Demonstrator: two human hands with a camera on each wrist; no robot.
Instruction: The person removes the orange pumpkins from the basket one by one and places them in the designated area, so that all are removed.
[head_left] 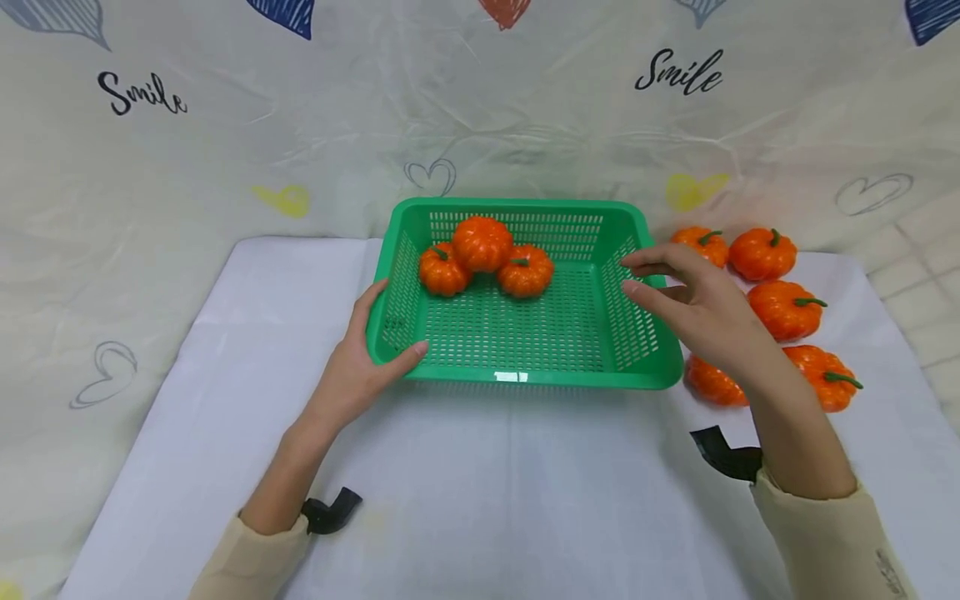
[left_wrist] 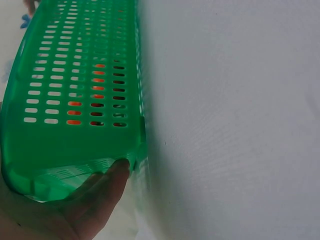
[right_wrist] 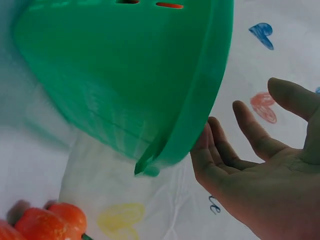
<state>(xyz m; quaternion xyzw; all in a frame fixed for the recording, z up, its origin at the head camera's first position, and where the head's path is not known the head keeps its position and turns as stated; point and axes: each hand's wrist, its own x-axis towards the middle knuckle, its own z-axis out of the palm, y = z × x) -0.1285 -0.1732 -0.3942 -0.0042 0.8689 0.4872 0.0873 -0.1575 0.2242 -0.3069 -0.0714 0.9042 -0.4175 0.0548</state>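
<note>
A green plastic basket (head_left: 517, 377) with slotted walls is in the middle of the head view. Three small orange pumpkins (head_left: 482, 244) lie in its left half, one leaning on the other two. My left hand (head_left: 358, 367) grips the basket's left end, thumb over the front rim; in the left wrist view its fingers (left_wrist: 107, 197) curl round the end wall. Over the right rim hovers my right hand (head_left: 693, 304), thumb and fingers apart with nothing between them. In the right wrist view, that hand (right_wrist: 255, 170) is beside the basket's rim; whether fingers touch it I cannot tell.
Several more orange pumpkins (head_left: 787, 310) lie on the white-covered table (head_left: 510, 500) to the right of the basket, some partly behind my right hand and forearm. A pale sheet (head_left: 315, 125) printed with hearts and words hangs behind the table.
</note>
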